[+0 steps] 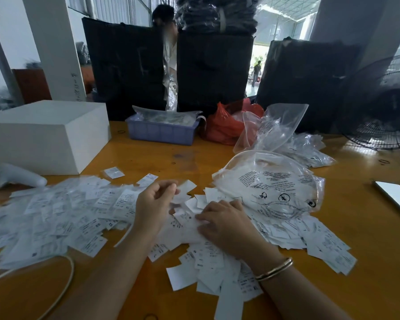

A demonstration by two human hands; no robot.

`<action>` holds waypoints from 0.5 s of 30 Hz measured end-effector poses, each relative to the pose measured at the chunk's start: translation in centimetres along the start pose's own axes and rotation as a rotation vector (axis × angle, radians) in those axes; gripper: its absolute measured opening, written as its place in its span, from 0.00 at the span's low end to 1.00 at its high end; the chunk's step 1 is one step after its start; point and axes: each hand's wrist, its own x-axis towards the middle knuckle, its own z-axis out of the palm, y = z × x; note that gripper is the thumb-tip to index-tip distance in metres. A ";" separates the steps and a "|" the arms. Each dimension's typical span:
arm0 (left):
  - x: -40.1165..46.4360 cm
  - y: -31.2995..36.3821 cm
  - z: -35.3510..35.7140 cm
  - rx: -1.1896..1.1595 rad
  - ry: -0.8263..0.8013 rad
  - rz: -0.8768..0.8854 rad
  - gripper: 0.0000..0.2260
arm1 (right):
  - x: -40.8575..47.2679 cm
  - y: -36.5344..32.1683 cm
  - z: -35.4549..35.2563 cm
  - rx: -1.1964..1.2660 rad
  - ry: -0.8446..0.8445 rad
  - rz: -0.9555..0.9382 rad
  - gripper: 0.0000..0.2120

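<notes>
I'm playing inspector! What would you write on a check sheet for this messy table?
Surface: orange table, shiny, mostly covered near the person.
Job's things: heaps of white printed labels.
Clutter: clear bag lying on the labels; white box; blue tray; red bag; phone; white tool.
Hands: left hand pinches one label; right hand rests on the heap.
Cables: white cable looping at the front left.
Surroundings: black bundles, fan, a person behind them.
</notes>
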 end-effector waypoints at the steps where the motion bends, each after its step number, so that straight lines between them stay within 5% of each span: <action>1: 0.0 0.1 0.0 0.005 0.001 0.004 0.07 | 0.0 0.0 0.1 -0.015 0.015 -0.013 0.17; 7: 0.2 -0.1 0.1 0.039 0.026 -0.011 0.03 | 0.4 -0.5 0.1 -0.071 0.178 -0.019 0.15; 15: 0.1 -0.2 0.2 -0.098 -0.056 0.013 0.02 | -0.2 0.2 -0.8 0.981 0.423 0.590 0.08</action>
